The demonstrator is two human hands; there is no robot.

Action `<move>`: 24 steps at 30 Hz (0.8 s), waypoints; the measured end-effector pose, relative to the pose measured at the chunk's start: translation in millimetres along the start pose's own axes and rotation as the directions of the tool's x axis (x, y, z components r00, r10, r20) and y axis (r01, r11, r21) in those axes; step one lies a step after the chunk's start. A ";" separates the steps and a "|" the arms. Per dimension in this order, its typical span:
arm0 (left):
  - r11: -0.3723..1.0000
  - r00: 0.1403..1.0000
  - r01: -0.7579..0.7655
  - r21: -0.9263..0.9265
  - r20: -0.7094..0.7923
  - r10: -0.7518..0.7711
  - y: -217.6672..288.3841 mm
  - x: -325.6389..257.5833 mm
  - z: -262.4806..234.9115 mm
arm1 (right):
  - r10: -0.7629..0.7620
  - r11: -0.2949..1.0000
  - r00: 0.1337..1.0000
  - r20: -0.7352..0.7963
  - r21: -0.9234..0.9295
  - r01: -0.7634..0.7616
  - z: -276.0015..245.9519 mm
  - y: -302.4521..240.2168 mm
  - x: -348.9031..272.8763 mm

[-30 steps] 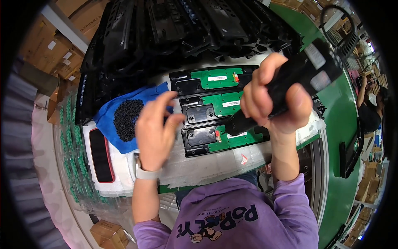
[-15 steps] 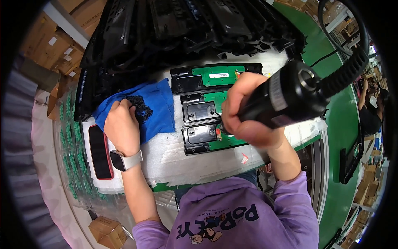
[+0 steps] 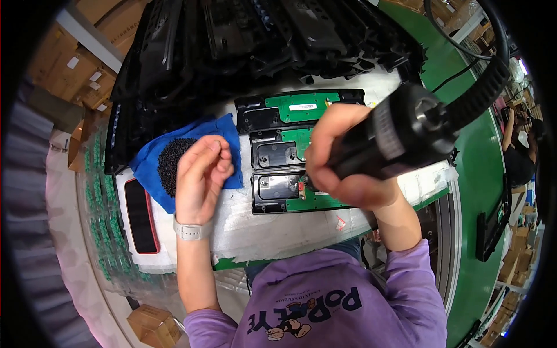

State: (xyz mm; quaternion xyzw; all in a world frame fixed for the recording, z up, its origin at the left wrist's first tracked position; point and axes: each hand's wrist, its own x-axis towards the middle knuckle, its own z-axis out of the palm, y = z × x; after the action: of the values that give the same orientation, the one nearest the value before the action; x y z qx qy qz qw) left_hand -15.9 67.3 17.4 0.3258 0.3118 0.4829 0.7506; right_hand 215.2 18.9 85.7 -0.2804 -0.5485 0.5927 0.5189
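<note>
My right hand [image 3: 348,156] is wrapped around a thick black corded electric screwdriver [image 3: 383,139], its working end low over the nearest of three black plastic panels [image 3: 275,187]. Each panel carries a green circuit board [image 3: 299,107]; the body of the tool and my hand cover part of the lower two. To the left, my left hand [image 3: 203,168] is turned palm inward with fingers curled and thumb pressed against them. What the fingers hold is too small to make out. Beneath and beside it, a blue cloth [image 3: 226,130] bears a heap of tiny black screws [image 3: 171,162].
A phone [image 3: 141,217] in a red case lies left of the cloth. Stacked black plastic frames [image 3: 232,52] crowd the far side. Clear trays of green boards [image 3: 98,209] stand at the left. The tool's thick cable [image 3: 487,93] loops at the upper right.
My left hand has lifted from the screw heap and moved right, turning over with its fingers closed. The screwdriver has stayed over the nearest panel, shifting only slightly.
</note>
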 end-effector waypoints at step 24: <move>0.932 0.993 0.011 0.362 0.108 -0.053 -26.9 -16.1 35.7 | -0.640 0.708 0.760 -0.111 0.299 0.640 -20.8 2.4 0.6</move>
State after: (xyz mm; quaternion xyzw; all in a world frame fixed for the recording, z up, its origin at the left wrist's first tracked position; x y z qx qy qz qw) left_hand 20.6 37.1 19.8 0.4802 0.3562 0.3856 0.7028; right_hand 233.1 27.2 78.6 0.0146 -0.5084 0.4568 0.7298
